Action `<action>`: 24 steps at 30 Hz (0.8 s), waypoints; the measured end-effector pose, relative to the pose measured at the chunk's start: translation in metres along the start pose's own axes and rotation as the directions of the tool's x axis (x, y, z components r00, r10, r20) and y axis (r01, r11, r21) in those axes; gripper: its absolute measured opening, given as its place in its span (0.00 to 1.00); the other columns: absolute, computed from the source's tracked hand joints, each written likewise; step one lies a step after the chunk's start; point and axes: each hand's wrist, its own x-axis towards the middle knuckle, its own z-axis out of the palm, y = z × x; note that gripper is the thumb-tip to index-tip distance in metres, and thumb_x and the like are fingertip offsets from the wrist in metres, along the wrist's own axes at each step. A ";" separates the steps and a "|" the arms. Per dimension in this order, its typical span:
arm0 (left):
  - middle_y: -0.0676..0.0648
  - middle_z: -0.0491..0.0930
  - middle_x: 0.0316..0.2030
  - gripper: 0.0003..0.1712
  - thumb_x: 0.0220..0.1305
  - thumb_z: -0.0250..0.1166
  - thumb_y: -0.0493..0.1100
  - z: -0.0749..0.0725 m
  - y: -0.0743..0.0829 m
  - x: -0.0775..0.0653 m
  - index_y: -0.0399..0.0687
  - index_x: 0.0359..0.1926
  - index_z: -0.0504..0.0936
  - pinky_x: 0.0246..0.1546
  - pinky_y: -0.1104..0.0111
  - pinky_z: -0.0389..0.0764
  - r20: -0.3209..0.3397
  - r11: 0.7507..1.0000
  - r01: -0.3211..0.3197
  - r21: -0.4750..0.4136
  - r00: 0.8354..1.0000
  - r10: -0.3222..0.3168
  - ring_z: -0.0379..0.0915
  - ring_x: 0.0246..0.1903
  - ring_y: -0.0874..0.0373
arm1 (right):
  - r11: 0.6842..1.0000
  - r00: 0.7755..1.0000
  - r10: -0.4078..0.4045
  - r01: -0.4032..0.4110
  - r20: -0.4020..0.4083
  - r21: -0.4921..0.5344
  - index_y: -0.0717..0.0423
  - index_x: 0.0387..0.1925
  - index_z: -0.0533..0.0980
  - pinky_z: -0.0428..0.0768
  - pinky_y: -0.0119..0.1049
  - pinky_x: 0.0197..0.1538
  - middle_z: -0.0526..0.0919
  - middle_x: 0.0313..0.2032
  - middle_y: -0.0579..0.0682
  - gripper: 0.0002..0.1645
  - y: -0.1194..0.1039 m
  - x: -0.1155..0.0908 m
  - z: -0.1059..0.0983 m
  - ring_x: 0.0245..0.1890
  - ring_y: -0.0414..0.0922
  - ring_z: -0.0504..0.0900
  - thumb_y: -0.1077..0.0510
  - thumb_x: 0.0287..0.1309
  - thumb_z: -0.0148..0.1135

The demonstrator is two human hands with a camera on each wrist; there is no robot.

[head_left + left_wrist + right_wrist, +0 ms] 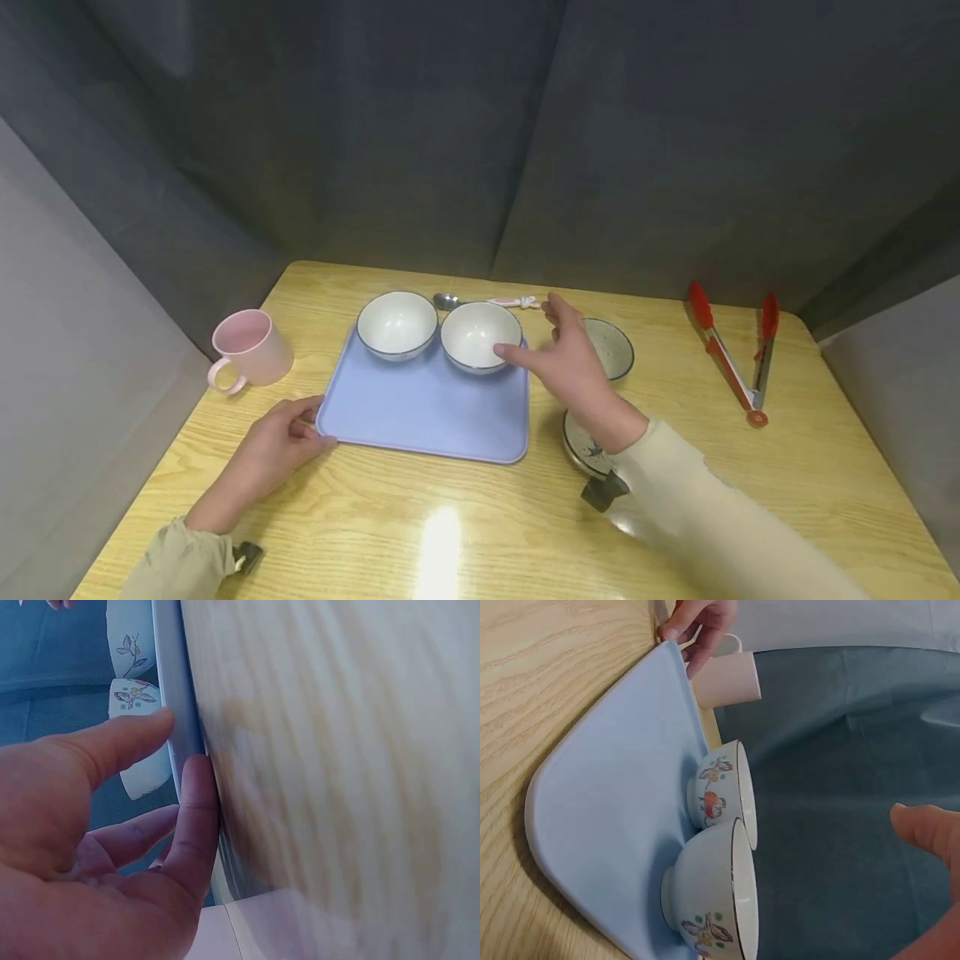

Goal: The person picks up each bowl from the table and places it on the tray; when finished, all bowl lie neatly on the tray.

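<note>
A light blue tray (427,417) lies on the wooden table, with two white bowls side by side on its far part: a left bowl (397,325) and a right bowl (480,337). Their outsides bear a floral pattern in the right wrist view. My left hand (273,446) holds the tray's near left corner between thumb and fingers; in the left wrist view a finger (196,817) lies against the rim. Over the right bowl's right side hovers my right hand (573,362), thumb and fingers spread, holding nothing. Its thumb (922,825) is apart from the bowls in the right wrist view.
A pink mug (251,346) stands left of the tray. Behind the bowls lies a spoon (513,302). Two patterned dishes, a far dish (611,350) and a near dish (577,442), sit partly hidden under my right arm. Red-tipped tongs (738,371) lie spread at right.
</note>
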 end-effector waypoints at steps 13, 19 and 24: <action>0.35 0.84 0.56 0.43 0.68 0.81 0.43 0.002 0.003 -0.001 0.28 0.76 0.75 0.37 0.74 0.84 0.004 1.000 -0.002 -0.008 1.000 0.002 0.85 0.44 0.57 | 0.999 0.999 -0.033 0.033 0.008 -0.018 0.49 0.93 0.38 0.56 0.60 0.91 0.48 0.92 0.52 0.75 0.007 -0.037 -0.034 0.92 0.61 0.48 0.42 0.66 0.82; 0.35 0.85 0.55 0.43 0.68 0.82 0.43 0.002 0.001 -0.002 0.29 0.76 0.76 0.37 0.74 0.84 -0.005 1.000 -0.004 0.005 1.000 0.004 0.85 0.43 0.58 | 0.996 0.999 -0.048 0.047 -0.017 -0.078 0.51 0.93 0.40 0.56 0.59 0.91 0.50 0.91 0.56 0.74 0.016 -0.048 -0.045 0.91 0.61 0.50 0.45 0.65 0.83; 0.35 0.84 0.55 0.42 0.68 0.82 0.43 0.001 0.002 -0.001 0.29 0.75 0.76 0.38 0.74 0.84 -0.007 1.000 -0.010 0.001 1.000 0.010 0.86 0.43 0.57 | 0.994 0.997 -0.075 0.072 -0.033 -0.085 0.52 0.93 0.41 0.57 0.58 0.91 0.52 0.90 0.57 0.74 0.024 -0.057 -0.053 0.90 0.61 0.52 0.48 0.64 0.84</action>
